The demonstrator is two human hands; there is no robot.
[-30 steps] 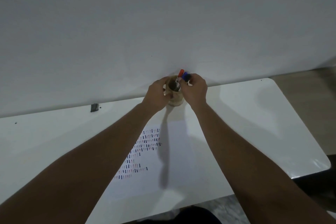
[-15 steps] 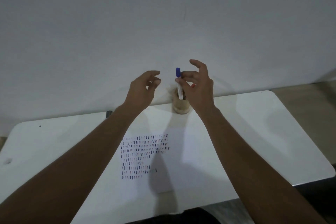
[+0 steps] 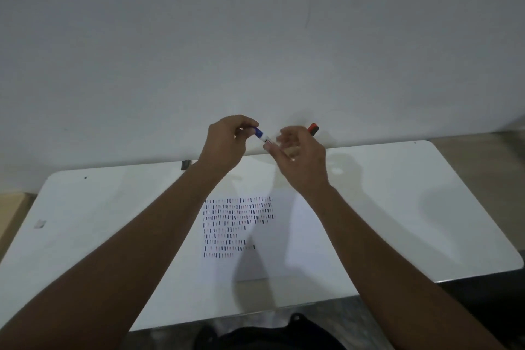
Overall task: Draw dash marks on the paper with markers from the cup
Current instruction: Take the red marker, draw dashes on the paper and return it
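Note:
A white marker with a blue cap is held in the air between both hands, above the table's far edge. My left hand pinches its blue cap end. My right hand grips the white barrel's lower end with thumb and fingertips. The cup is almost hidden behind my right hand; only the red and black marker tips stick out above it. The paper lies in the table's middle, with rows of short dark and red dash marks on its left half.
The white table stands against a plain grey wall. A small dark clip sits at the table's far edge, a small grey scrap at the left. A dark bag lies below the near edge.
The blue-capped marker came out of the cup in my right hand. My left hand let go of the cup and closed on the marker's cap end. The view shifted, so the table looks lower.

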